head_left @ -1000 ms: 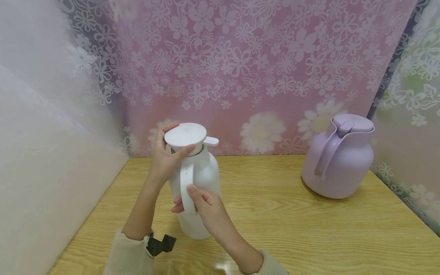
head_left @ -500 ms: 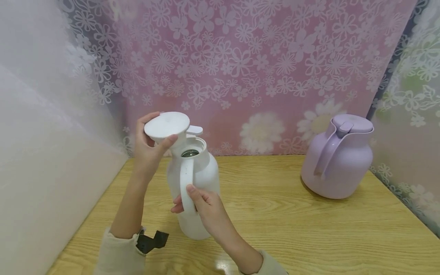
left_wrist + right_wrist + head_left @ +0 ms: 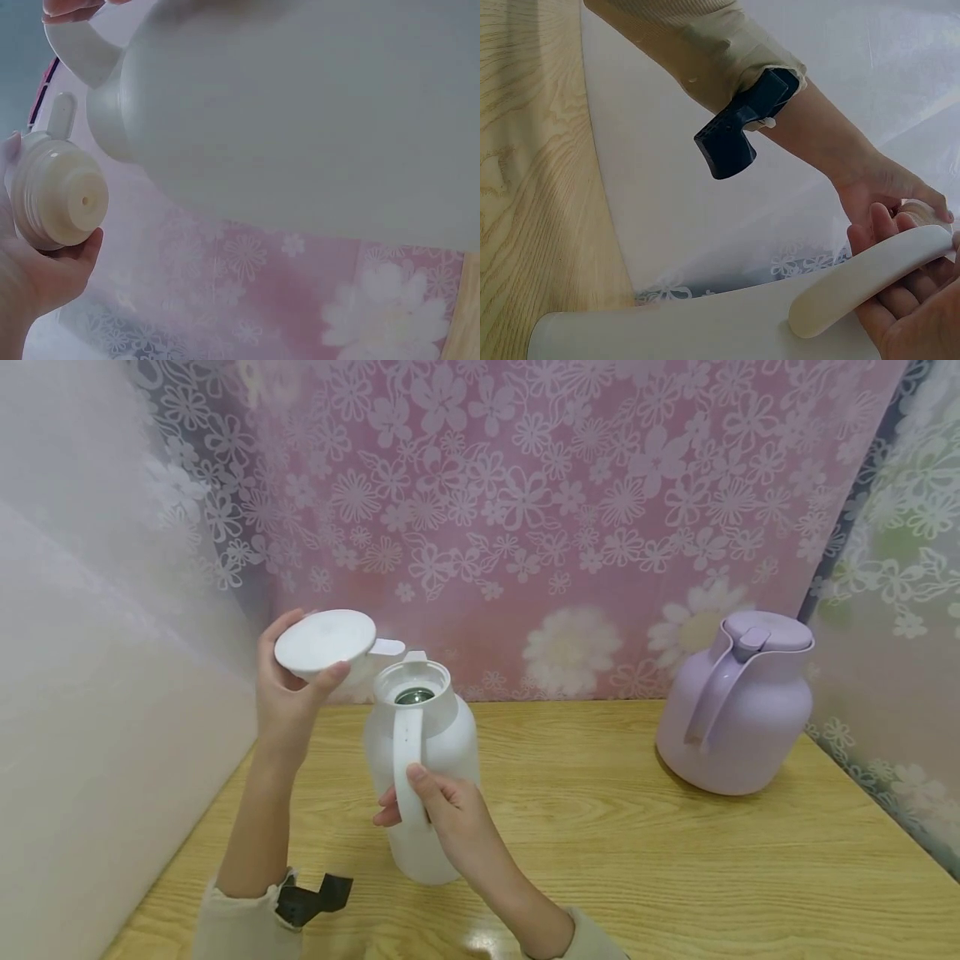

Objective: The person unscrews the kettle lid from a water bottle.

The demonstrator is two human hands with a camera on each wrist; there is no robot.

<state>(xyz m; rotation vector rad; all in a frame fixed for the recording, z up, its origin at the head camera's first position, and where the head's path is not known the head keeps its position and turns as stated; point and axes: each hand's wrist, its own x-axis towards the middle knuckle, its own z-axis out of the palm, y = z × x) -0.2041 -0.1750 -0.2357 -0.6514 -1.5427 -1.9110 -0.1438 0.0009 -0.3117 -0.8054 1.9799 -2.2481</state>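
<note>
A white thermos jug (image 3: 442,735) stands upright on the table, its round mouth uncovered and a dark glassy inside showing. My right hand (image 3: 457,818) grips the jug's handle (image 3: 407,760), thumb on the near side and fingers wrapped behind. Up to the left of the mouth, my left hand (image 3: 288,710) holds the white lid (image 3: 326,639) by its edge, apart from the jug. A small tab on the lid points right. In the left wrist view the stepped plug under the lid (image 3: 64,195) shows, with a small hole in its end.
A lilac thermos jug (image 3: 738,710) with its lid on stands at the right of the wooden table (image 3: 585,860). A pink flowered sheet (image 3: 525,527) hangs behind, and a pale wall panel (image 3: 112,693) rises at the left. A black wrist mount (image 3: 311,902) sits on the left sleeve.
My left hand has lifted the lid off the white jug and carried it leftward, uncovering the mouth. The right hand keeps its grip on the handle, and the jug has stayed in place.
</note>
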